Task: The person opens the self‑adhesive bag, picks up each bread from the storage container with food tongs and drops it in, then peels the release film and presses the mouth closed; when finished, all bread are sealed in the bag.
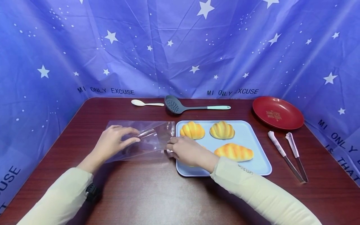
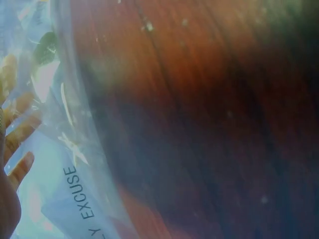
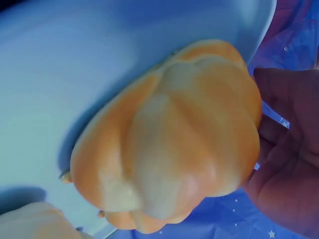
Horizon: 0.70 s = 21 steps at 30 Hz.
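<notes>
A clear plastic bag lies flat on the table, its zip end beside the tray. My left hand is over the bag's left half, thumb and fingers apart; in the left wrist view the fingers look fairly straight against the film. At the bag's zip end, the curled fingers of my right hand pinch its near corner. That hand's forearm crosses the tray's near-left part and mostly hides one bread. A ridged bread roll looms large beside the right palm in the right wrist view.
The light-blue tray bears several breads, including two rolls and a longer loaf. Behind lie a white spoon and a slotted skimmer. To the right are a red plate and metal tongs.
</notes>
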Tool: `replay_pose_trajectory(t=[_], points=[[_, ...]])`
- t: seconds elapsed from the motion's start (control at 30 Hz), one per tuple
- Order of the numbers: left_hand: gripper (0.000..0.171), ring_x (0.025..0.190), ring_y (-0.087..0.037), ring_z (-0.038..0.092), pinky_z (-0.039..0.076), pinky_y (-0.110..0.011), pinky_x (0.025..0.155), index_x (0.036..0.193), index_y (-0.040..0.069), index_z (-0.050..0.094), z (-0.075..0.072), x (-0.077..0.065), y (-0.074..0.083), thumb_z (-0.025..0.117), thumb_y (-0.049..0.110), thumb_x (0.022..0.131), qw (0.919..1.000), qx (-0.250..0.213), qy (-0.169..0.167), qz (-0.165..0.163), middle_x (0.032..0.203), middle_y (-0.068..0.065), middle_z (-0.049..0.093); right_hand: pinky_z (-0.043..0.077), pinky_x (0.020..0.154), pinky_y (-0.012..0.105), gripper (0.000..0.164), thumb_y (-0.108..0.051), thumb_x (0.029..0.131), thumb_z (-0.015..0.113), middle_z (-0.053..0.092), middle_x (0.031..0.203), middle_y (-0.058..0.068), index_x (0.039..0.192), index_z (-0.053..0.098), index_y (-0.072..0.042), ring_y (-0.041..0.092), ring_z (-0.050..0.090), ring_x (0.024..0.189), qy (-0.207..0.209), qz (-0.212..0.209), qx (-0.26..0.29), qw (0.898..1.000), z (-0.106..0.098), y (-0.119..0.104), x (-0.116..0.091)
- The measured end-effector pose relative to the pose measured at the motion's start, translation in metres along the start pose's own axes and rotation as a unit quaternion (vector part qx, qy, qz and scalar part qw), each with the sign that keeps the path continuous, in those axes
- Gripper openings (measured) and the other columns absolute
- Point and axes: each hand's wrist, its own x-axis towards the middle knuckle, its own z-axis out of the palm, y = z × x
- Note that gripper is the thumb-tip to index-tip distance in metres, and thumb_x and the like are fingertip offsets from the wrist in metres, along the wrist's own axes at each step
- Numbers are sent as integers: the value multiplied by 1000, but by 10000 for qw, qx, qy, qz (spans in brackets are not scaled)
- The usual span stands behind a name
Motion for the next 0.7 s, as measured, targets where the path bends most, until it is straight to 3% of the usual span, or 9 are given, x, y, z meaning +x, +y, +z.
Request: replay_pose_trajectory(t=[0.2, 0.43, 0.7], points=[[25, 75, -22, 71, 55, -50, 80, 97, 20, 77, 4, -2, 1, 86, 32, 77, 9999, 100, -16, 40, 81, 8, 74, 50, 98, 39, 22, -14, 97, 69, 69, 118, 8, 118, 72, -9, 24, 65, 112, 145, -33, 33, 9999, -6, 3, -5], [20, 77, -22, 73, 57, -47, 68, 98, 20, 78, 4, -1, 3, 84, 31, 82, 9996, 79, -197, -189, 88, 6, 76, 52, 97, 41, 23, -11, 94, 71, 70, 117, 9, 117, 73, -8, 26, 67, 110, 505, 32, 149, 9986, -16, 11, -13], [21, 79, -24, 74, 57, -48, 71, 98, 19, 78, 5, -1, 3, 83, 31, 82, 9996, 140, -171, -161, 89, 3, 77, 52, 97, 44, 30, -14, 96, 71, 69, 121, 8, 125, 71, -9, 26, 66, 111, 852, 403, 358, 9949, -28, 25, -24]])
